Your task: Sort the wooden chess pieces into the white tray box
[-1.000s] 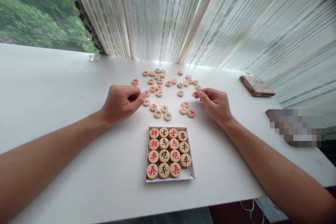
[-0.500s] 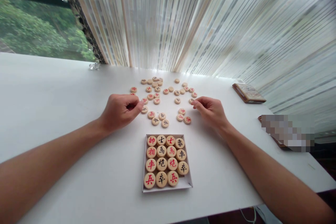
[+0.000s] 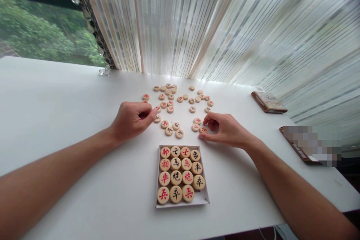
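Note:
My left hand (image 3: 134, 122) is closed, thumb against curled fingers, at the left of the loose xiangqi pieces. Its fingertips are beside a red-marked piece (image 3: 158, 109); whether anything is inside the fingers is hidden. My right hand (image 3: 221, 129) has thumb and index finger apart, one on each side of a red soldier piece (image 3: 203, 130) lying on the table. A red horse piece (image 3: 195, 127) and another red piece (image 3: 197, 120) lie just left of it. Nearer me, an open white box (image 3: 204, 197) holds rows of red and black pieces, with a gap at its near right corner.
More loose pieces, some blank side up, spread across the white table (image 3: 84, 180) towards the striped curtain (image 3: 168, 26). A brown box (image 3: 269, 102) lies at the right, with a partly blurred object (image 3: 309, 144) nearer. A window is at the far left.
My right hand has moved from a black-marked piece nearer to me, and its thumb and index finger have spread around the red soldier. My left hand stays closed in place. The view shifted slightly.

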Demonstrator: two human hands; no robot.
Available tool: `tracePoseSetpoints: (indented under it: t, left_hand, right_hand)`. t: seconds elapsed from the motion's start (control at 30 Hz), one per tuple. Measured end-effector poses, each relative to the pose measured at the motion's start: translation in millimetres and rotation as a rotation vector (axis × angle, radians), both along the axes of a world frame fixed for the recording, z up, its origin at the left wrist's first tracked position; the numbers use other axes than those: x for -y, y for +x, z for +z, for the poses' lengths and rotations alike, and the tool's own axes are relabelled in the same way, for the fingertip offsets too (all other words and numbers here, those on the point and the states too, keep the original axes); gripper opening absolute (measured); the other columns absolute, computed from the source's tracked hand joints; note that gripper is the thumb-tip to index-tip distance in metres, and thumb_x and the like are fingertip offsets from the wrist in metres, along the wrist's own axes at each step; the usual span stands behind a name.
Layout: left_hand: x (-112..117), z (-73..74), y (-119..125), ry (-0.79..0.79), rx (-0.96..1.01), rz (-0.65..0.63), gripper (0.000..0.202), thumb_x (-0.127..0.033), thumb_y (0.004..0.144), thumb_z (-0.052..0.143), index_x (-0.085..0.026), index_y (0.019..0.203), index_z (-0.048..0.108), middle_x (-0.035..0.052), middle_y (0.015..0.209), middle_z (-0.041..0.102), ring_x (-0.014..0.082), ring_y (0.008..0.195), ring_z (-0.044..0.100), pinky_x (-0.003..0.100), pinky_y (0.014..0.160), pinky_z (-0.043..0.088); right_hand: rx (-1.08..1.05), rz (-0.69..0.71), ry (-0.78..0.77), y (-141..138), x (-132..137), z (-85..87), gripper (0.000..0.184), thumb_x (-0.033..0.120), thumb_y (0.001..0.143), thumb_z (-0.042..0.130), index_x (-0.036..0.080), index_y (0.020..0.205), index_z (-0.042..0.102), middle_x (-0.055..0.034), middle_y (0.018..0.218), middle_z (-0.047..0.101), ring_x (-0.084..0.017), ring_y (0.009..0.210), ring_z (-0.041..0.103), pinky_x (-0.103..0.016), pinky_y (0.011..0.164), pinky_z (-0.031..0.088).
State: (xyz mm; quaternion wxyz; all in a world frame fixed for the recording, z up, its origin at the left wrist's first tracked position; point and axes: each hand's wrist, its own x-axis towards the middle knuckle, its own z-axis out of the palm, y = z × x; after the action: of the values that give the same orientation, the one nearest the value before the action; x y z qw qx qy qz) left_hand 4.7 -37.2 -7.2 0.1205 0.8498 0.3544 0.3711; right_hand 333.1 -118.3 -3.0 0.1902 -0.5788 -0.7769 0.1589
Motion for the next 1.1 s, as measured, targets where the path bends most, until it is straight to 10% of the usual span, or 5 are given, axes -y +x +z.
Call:
tracePoseSetpoints:
  t: [0.23, 0.53, 1.1]
  left_hand:
    - [-1, 1.4, 0, -0.043, 0.019, -0.040, 0.037, -0.031, 0.094, 0.059, -0.019, 0.060, 0.051, -0.0046, 0.055, 0.041, 0.0106, 0.051, 0.037, 0.026, 0.053, 0.033]
    - [0, -6.6, 0, -0.038, -0.209, -0.228, 0.026, -0.031, 0.094, 0.064, -0.017, 0.112, 0.076, 0.0087, 0.105, 0.069, 0.0213, 0.091, 0.069, 0.034, 0.084, 0.056]
    - [-1, -9.3, 1, -0.017, -0.239, -0.244, 0.025, -0.034, 0.096, 0.065, -0.017, 0.108, 0.079, 0.0082, 0.102, 0.067, 0.0221, 0.090, 0.069, 0.037, 0.083, 0.057]
  right_hand:
    - [-0.011, 0.025, -0.002, 2, -1, -1.6, 0.027, 0.043, 0.082, 0.082, 0.022, 0.083, 0.065, 0.0020, 0.068, 0.061, -0.015, 0.059, 0.052, -0.027, 0.056, 0.043]
    - [-0.037, 0.019, -0.072, 4, -2, -1.4, 0.023, 0.040, 0.085, 0.077, 0.020, 0.084, 0.066, 0.0015, 0.070, 0.061, -0.014, 0.062, 0.052, -0.027, 0.058, 0.042]
    - [-0.093, 0.034, -0.144, 7, -3, 0.9, 0.028, 0.042, 0.081, 0.080, 0.019, 0.091, 0.069, 0.0014, 0.073, 0.059, -0.015, 0.066, 0.052, -0.028, 0.060, 0.043]
